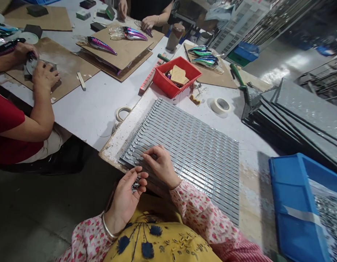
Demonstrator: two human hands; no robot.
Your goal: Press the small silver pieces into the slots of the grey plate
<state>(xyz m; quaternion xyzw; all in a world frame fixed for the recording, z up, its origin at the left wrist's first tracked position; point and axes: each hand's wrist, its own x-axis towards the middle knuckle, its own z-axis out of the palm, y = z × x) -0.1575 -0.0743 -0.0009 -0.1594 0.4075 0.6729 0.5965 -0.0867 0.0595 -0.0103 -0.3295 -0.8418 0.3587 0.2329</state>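
Observation:
My left hand is curled, palm up, around several small shiny metal pieces just off the near left corner of a grey board. The board is covered in close rows of small silvery pieces with rounded ends along its left side. Over that left edge, my right hand has thumb and forefinger pinched together, close to the row ends. Whatever sits between those fingertips is too small to make out. Under the board lies a worn wooden panel.
A blue bin at right holds many small metal pieces. Behind it are stacked grey boards. Tape rolls, a red tray and fishing lures lie beyond. A co-worker's arm is at left; another person's hands are across.

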